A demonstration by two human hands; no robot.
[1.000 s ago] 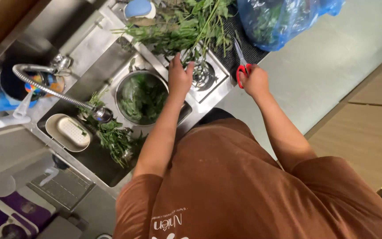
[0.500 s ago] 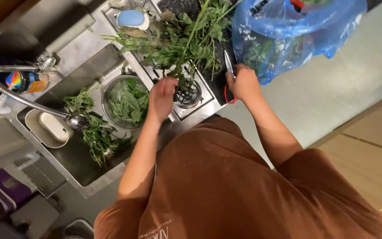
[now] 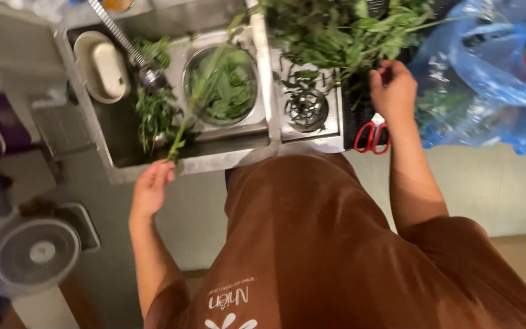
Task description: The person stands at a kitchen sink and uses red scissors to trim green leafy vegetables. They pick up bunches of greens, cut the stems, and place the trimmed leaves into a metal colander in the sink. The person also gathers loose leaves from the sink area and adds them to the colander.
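Fingers of my left hand (image 3: 150,190) are pinching a long green stem (image 3: 193,100) that runs up over the sink (image 3: 112,149). Right hand (image 3: 392,90) grips the herb bunch (image 3: 348,36), red scissors (image 3: 371,137) just below it.

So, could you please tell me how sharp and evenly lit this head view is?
Head view: motion blur softens the left hand and the long green stem it holds; glare on the blue plastic bag; right hand at the herb pile, fairly sharp; edges distort.
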